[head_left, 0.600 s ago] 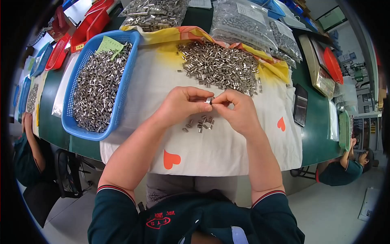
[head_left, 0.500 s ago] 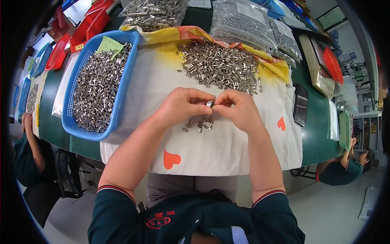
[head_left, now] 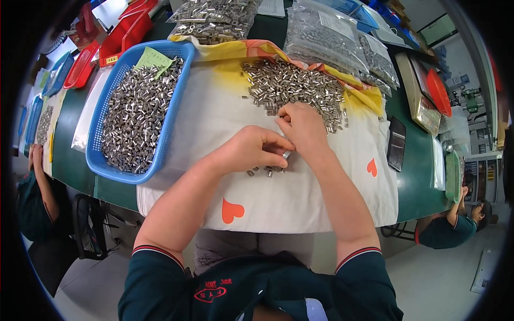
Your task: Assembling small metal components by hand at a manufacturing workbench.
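Green table (head_left: 417, 187), note (head_left: 153, 59) atop metal cylinders (head_left: 136, 115)

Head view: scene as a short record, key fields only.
left hand: holds small shiny metal piece
right hand: at near edge of pile; grip unclear
pile: loose metal cylinders on white cloth
strays: few, beside left hand, partly hidden
basket: blue, at left, filled with small metal cylinders, green note on top

Black phone (head_left: 396, 144) on green table (head_left: 417, 190), red basket (head_left: 80, 68) upper left
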A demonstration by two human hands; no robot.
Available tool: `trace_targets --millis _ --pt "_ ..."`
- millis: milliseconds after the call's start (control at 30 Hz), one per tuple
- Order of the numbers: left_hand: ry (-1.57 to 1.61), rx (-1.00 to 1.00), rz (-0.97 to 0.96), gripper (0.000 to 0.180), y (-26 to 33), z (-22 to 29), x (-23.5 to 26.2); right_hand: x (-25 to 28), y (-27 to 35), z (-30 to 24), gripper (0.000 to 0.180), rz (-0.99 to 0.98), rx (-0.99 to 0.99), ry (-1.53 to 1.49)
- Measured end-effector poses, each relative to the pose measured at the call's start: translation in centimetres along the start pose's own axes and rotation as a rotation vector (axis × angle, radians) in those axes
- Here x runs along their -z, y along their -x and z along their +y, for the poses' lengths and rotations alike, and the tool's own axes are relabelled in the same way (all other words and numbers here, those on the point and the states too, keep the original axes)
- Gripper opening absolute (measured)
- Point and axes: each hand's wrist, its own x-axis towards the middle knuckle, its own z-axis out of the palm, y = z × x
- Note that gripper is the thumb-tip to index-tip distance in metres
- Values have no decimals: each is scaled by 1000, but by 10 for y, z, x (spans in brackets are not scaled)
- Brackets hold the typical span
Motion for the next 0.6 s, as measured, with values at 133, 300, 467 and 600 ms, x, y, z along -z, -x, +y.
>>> trace_targets --millis 133,300,467,600 --pt "33 6 -17 30 0 -1 2 3 6 1 8 -6 31 99" --pt "128 6 15 28 0 -1 4 0 12 4 4 100 106 85" --pt "217 42 21 30 -5 -4 5 6 20 10 6 86 88 83" --pt "228 48 22 29 -4 -4 7 6 19 10 8 111 150 104"
